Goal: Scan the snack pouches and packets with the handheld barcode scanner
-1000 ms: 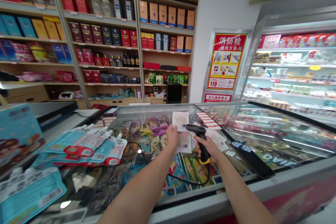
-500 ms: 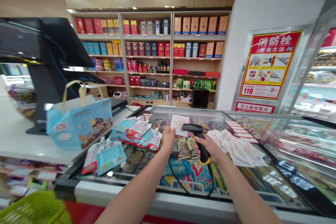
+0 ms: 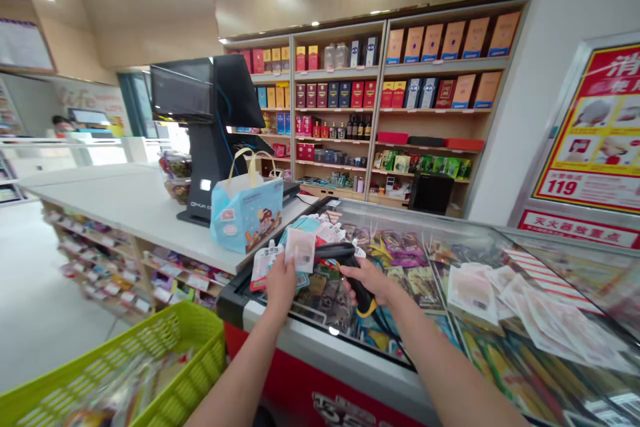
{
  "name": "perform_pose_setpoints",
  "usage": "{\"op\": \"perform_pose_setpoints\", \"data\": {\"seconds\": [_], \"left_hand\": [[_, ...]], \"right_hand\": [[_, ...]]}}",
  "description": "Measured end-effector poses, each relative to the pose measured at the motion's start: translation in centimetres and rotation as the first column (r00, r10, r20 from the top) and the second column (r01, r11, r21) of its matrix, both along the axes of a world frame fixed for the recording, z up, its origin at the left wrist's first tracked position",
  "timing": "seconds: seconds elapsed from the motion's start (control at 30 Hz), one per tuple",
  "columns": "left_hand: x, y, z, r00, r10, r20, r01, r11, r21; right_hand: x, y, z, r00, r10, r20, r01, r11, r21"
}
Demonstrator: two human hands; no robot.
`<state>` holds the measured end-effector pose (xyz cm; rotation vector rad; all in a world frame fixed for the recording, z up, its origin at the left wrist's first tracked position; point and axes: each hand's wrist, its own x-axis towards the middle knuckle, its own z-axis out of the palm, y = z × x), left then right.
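Observation:
A small whitish, flat packet (image 3: pixel 301 249) is pinched in my left hand (image 3: pixel 281 282), held up above the glass freezer lid. My right hand (image 3: pixel 370 281) is wrapped round the grip of a black barcode scanner (image 3: pixel 336 251) with a yellow trim. The scanner's head points left and sits close to the packet. Behind the packet lie blue, red and white spout pouches (image 3: pixel 264 265), partly hidden by my left hand. Several similar whitish packets (image 3: pixel 550 310) are fanned out on the glass to the right.
A blue paper bag (image 3: pixel 247 217) stands on the white counter (image 3: pixel 115 197) beside a black till monitor (image 3: pixel 185 90). At lower left is a green basket (image 3: pixel 200 333) with packaged goods. The glass-topped freezer (image 3: pixel 410 220) spans the front, with shelves of boxes (image 3: pixel 350 93) behind.
My view has turned left, bringing the basket and more of the counter into sight. My left hand has carried the packet left toward the spout pouches, and the scanner has moved with it.

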<state>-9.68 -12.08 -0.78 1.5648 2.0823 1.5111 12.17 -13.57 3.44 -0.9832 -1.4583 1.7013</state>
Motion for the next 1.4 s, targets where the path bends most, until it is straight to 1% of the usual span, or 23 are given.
{"op": "perform_pose_setpoints", "data": {"seconds": [0.07, 0.13, 0.27, 0.4, 0.5, 0.57, 0.67, 0.73, 0.8, 0.83, 0.9, 0.93, 0.97, 1.03, 1.07, 1.13, 1.2, 1.23, 1.3, 1.33, 1.4], "left_hand": [[-1.0, -0.2, -0.4, 0.993, 0.070, -0.098, -0.073, 0.997, -0.031], [-1.4, -0.3, -0.8, 0.976, 0.107, -0.192, -0.117, 0.992, -0.043], [-1.4, -0.3, -1.4, 0.932, 0.134, -0.337, -0.169, 0.983, -0.076], [-1.1, -0.3, -1.6, 0.890, 0.147, -0.432, -0.219, 0.968, -0.121], [-0.8, -0.5, -1.4, 0.873, 0.167, -0.459, -0.234, 0.968, -0.093], [-0.5, -0.6, -1.0, 0.871, 0.181, -0.456, -0.224, 0.974, -0.040], [1.3, -0.6, -0.3, 0.883, 0.159, -0.441, -0.154, 0.987, 0.046], [3.8, -0.5, 0.2, 0.898, 0.078, -0.433, -0.055, 0.996, 0.064], [7.3, -0.3, 0.7, 0.896, -0.073, -0.439, 0.099, 0.994, 0.038], [9.4, -0.3, 0.9, 0.879, -0.165, -0.447, 0.190, 0.982, 0.011], [14.1, -0.2, 1.3, 0.810, -0.358, -0.464, 0.368, 0.927, -0.072], [16.6, -0.2, 1.5, 0.768, -0.445, -0.461, 0.440, 0.889, -0.126], [19.1, -0.3, 1.6, 0.723, -0.524, -0.451, 0.502, 0.846, -0.179], [23.8, -0.3, 1.8, 0.656, -0.633, -0.412, 0.576, 0.772, -0.269], [25.9, -0.3, 1.8, 0.638, -0.667, -0.385, 0.599, 0.744, -0.297], [29.7, -0.2, 1.6, 0.632, -0.703, -0.325, 0.621, 0.711, -0.330], [32.5, 0.0, 1.3, 0.642, -0.714, -0.280, 0.621, 0.698, -0.356], [33.5, 0.1, 1.1, 0.648, -0.712, -0.268, 0.612, 0.697, -0.373], [34.7, 0.4, 0.8, 0.665, -0.697, -0.269, 0.580, 0.709, -0.402], [34.9, 0.6, 0.7, 0.676, -0.684, -0.274, 0.565, 0.720, -0.403], [34.8, 1.2, 0.6, 0.703, -0.661, -0.264, 0.551, 0.740, -0.386]], "right_hand": [[-1.4, 0.2, -0.1, 0.999, 0.036, 0.003, -0.036, 0.999, -0.010], [-2.5, 0.3, -0.1, 0.998, 0.056, 0.014, -0.056, 0.998, -0.027], [-4.0, 0.4, 0.1, 0.997, 0.067, 0.025, -0.066, 0.997, -0.040], [-4.5, 0.0, 0.4, 0.998, 0.060, 0.029, -0.059, 0.998, -0.032], [-3.8, -0.2, 0.9, 0.999, 0.053, 0.004, -0.053, 0.999, -0.006], [-2.5, -0.2, 1.4, 1.000, 0.022, -0.020, -0.022, 1.000, 0.010], [0.7, -0.3, 2.4, 0.991, -0.100, -0.084, 0.103, 0.994, 0.028], [3.5, -0.4, 2.9, 0.965, -0.215, -0.148, 0.224, 0.974, 0.044], [6.6, -0.8, 3.2, 0.929, -0.318, -0.190, 0.329, 0.944, 0.026], [8.1, -1.1, 3.3, 0.902, -0.374, -0.215, 0.389, 0.921, 0.031], [11.2, -1.8, 3.3, 0.842, -0.468, -0.268, 0.497, 0.866, 0.049], [12.8, -2.2, 3.2, 0.814, -0.506, -0.285, 0.541, 0.839, 0.054], [14.3, -2.6, 3.2, 0.789, -0.537, -0.299, 0.577, 0.814, 0.061], [17.3, -3.5, 3.1, 0.735, -0.606, -0.305, 0.650, 0.757, 0.064], [18.8, -3.9, 3.0, 0.708, -0.639, -0.301, 0.684, 0.726, 0.067], [21.7, -4.8, 3.0, 0.652, -0.698, -0.298, 0.744, 0.665, 0.071], [24.3, -5.6, 3.0, 0.596, -0.738, -0.317, 0.791, 0.608, 0.071], [25.4, -6.0, 2.9, 0.567, -0.753, -0.333, 0.812, 0.580, 0.068], [27.2, -6.4, 2.7, 0.510, -0.774, -0.374, 0.846, 0.531, 0.054], [27.9, -6.5, 2.4, 0.485, -0.780, -0.395, 0.859, 0.511, 0.044], [28.7, -6.5, 1.8, 0.451, -0.782, -0.430, 0.872, 0.489, 0.024]]}}
